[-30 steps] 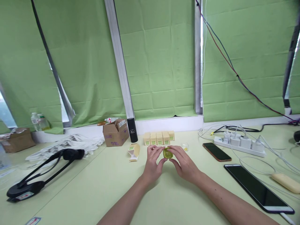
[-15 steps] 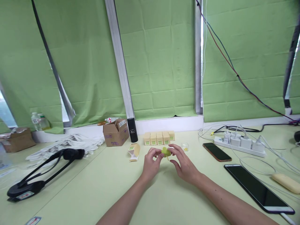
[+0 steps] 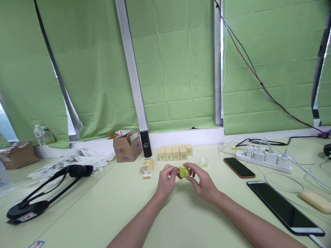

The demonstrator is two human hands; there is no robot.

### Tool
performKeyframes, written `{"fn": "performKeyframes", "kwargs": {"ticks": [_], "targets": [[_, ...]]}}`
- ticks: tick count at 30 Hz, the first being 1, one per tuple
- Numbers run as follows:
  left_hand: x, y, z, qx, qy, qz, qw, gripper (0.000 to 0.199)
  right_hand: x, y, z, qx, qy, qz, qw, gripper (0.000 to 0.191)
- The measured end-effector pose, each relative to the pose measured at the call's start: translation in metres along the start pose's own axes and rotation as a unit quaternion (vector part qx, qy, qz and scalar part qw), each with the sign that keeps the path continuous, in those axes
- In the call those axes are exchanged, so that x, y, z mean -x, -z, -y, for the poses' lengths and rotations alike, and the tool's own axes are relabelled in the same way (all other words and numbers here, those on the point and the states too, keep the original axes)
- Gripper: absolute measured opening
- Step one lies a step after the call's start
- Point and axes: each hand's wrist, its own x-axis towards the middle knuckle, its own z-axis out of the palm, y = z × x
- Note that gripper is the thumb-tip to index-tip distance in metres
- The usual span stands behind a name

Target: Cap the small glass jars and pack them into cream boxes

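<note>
A small shiny green piece (image 3: 184, 172), squarish with rounded corners and a raised loop-like mark on its face, is held up above the table in front of me. I cannot make out its exact kind. My left hand (image 3: 167, 181) pinches its left side between thumb and fingers. On its right side, the fingertips and thumb of my right hand (image 3: 203, 179) close around the edge. Behind the hands stand several small cream boxes (image 3: 176, 153) with green squares on their fronts. An opened cream box (image 3: 147, 167) lies left of my left hand.
A small clear container (image 3: 203, 162) with something yellow sits beyond my right hand. To the right are two phones, a smaller one (image 3: 238, 167) and a larger one (image 3: 284, 206), and a power strip (image 3: 263, 161). A cardboard box (image 3: 127, 147), black cylinder (image 3: 146, 144) and black headgear (image 3: 49, 193) are left.
The green piece has turned: a lobed shape with a thin pale stem below showed before, and its squarish face shows now. My right thumb and fingers have closed in on it.
</note>
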Motion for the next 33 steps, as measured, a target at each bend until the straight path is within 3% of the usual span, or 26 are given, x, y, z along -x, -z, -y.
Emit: {"fn": "performKeyframes", "kwargs": {"ticks": [3,10,16,21,24,27,33], "targets": [[0.000,0.003,0.001,-0.009,-0.022,0.003,1.000,0.021,-0.002,0.000,0.000,-0.049,-0.042,-0.008,0.998,0.041],[0.004,0.002,0.000,-0.032,-0.033,0.046,0.998,0.040,-0.004,0.001,-0.001,-0.142,-0.114,-0.015,0.983,0.034],[0.007,0.000,0.003,-0.052,-0.076,0.061,0.994,0.062,-0.004,-0.001,-0.002,-0.184,-0.159,-0.020,0.970,0.039],[0.008,-0.003,-0.002,-0.083,-0.117,0.098,0.985,0.051,-0.003,-0.003,-0.001,-0.203,-0.172,-0.009,0.964,0.043],[0.006,-0.006,-0.003,-0.047,-0.092,0.088,0.991,0.046,-0.003,-0.002,-0.002,-0.213,-0.179,-0.003,0.960,0.043],[0.001,-0.006,0.001,0.014,-0.032,0.051,0.998,0.044,-0.004,0.001,-0.006,-0.201,-0.197,-0.037,0.959,0.037],[-0.009,-0.002,0.019,0.179,0.061,0.051,0.981,0.051,-0.006,0.009,-0.029,-0.036,-0.251,-0.110,0.961,0.023]]}}
